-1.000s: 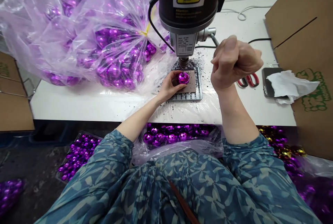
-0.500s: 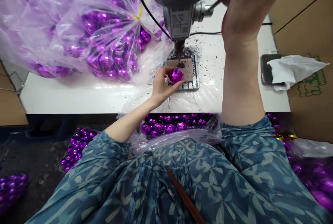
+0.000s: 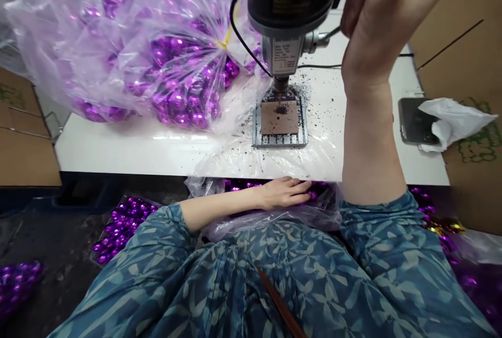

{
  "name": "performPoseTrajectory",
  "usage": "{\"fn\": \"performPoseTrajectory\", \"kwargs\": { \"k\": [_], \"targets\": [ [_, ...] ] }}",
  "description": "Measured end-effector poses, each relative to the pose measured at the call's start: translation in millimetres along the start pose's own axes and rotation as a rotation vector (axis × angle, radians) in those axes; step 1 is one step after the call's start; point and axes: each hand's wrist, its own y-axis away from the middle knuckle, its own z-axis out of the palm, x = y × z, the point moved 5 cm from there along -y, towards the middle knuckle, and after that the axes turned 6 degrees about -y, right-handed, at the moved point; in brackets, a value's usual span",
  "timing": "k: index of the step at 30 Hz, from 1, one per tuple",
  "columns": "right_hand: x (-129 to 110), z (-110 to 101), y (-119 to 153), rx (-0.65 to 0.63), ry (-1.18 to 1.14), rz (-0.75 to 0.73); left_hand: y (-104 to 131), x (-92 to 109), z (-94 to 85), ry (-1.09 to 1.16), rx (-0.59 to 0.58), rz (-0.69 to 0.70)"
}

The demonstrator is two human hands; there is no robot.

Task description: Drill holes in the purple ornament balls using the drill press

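Note:
My left hand [image 3: 285, 192] lies palm down over shiny purple balls [image 3: 243, 185] in an open plastic bag at the table's front edge, its fingers stretched and slightly apart. At the upper right, my right hand [image 3: 378, 11] is raised with curled fingers around the end of the lever [image 3: 332, 33] of a drill press [image 3: 292, 6]; part of its grip is hidden. Below the drill, a brown board [image 3: 279, 126] with a small hole and dark shavings rests on the slotted metal base [image 3: 280, 141]. No ball sits on the board.
A large tied plastic bag [image 3: 184, 87] of purple balls covers the left of the white table [image 3: 157, 155]. To the right lie a dark phone [image 3: 415, 121] and white tissue [image 3: 451, 118], beside a cardboard box [image 3: 474, 176]. More balls [image 3: 125, 228] are low on the left.
My left hand has moved from the board down to the balls at the table edge, and the purple ball it held there is gone from the board. My right hand remains raised at the lever.

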Motion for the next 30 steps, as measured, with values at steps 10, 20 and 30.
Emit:
{"fn": "performPoseTrajectory", "kwargs": {
  "k": [10,20,30],
  "targets": [
    [-1,-8,6,0.071,0.127,-0.358,39,-304,-116.9,-0.015,0.487,-1.050],
    [-7,-10,15,0.090,0.089,-0.353,20,-388,-107.8,-0.225,0.171,-1.176],
    [-11,-8,20,0.088,0.135,-0.343,24,-365,-123.5,-0.133,0.243,-1.215]
  ]
}}
